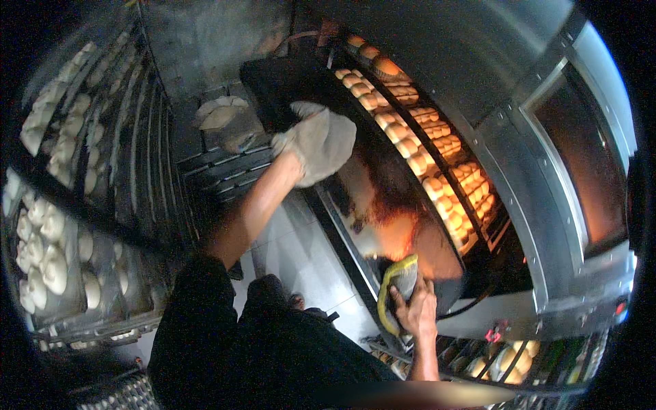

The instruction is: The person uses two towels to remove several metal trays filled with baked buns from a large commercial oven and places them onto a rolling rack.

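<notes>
Blackened steel fills the room: one long dark baking tray (383, 205) hangs half out of the oven mouth (437, 157), tilted, its near end low and its far end raised toward the back wall. The person grips it with both hands. The left hand (311, 140) is wrapped in one pale grey cloth (328, 147) and closed around the tray's far end, arm stretched out. The right hand (413, 311) pinches the near corner through one yellow-edged folded rag (395, 287), fingers curled tight over it.

Inside the oven, glowing orange, I count roughly four trays of browned buns (424, 147) side by side on the shelf, the buns too many and too crowded to number. One oven window (581, 157) at the right glows dull red.

To the left stands one tall metal rack (147, 171) with at least two shelves of pale, unbaked dough rounds (48, 260). One more crumpled cloth (222, 116) lies on a ribbed metal surface behind. Below the oven, more buns (512, 359) show behind a wire grille
</notes>
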Available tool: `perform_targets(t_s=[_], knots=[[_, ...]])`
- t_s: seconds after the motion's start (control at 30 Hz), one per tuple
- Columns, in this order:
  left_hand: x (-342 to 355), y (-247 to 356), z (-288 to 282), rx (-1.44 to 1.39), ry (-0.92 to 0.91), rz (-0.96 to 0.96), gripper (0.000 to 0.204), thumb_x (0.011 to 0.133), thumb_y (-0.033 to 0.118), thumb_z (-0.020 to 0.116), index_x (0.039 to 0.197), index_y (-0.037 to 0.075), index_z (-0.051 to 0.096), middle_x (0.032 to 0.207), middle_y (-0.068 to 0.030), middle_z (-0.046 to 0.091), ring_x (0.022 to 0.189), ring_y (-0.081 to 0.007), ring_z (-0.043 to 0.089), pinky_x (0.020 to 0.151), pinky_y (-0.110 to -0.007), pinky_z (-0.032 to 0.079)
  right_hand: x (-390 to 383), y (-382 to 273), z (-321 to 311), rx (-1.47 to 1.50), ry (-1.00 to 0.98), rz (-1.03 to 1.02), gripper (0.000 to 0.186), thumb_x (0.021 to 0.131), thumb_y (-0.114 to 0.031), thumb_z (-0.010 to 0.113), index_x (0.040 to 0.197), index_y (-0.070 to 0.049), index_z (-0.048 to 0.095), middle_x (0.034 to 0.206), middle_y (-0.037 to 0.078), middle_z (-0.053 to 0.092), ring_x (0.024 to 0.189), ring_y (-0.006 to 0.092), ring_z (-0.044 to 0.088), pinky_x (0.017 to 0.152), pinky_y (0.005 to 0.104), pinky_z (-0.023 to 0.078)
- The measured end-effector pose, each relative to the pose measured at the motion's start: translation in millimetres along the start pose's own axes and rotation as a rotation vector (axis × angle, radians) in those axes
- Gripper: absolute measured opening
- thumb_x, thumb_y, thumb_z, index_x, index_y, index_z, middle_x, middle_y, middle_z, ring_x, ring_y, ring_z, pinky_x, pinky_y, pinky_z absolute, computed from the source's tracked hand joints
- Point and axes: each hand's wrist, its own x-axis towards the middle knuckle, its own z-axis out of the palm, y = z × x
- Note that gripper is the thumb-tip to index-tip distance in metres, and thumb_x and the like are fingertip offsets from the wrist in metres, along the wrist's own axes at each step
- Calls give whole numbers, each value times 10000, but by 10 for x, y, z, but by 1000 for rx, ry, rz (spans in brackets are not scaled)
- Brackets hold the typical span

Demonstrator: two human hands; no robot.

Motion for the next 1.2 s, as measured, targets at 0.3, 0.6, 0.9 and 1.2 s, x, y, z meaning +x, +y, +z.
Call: perform_targets(t_s=[0.3,0.6,0.9,1.2], knots=[[2219,-1286,1443,183,-8,-85,363,929,284,469,1210,82,579,1164,-90,587,1010,-251,569,860,-517,440,301,-125,211,61,200,328,577,785,-275,779,1216,42,564,1054,273,651,972,449,629,870,478,513],[3789,-1601,2470,232,154,-53,324,965,307,427,1138,108,616,1061,-58,612,922,-216,578,814,-437,467,677,-575,183,-33,136,673,627,851,-384,693,1262,59,530,1035,360,625,973,497,615,860,531,496],[3737,-1822,3028,527,668,-242,351,963,386,446,1039,126,669,913,-43,653,811,-204,617,749,-367,508,834,-219,375,-88,156,481,496,881,-350,615,1210,18,560,955,311,627,859,461,615,730,510,501],[2296,-675,1790,243,432,201,222,877,268,480,818,188,678,864,0,686,883,-223,632,751,-488,456,116,259,10,-243,-111,93,484,891,-362,624,1308,-126,560,1206,276,555,1101,398,551,899,452,463]])
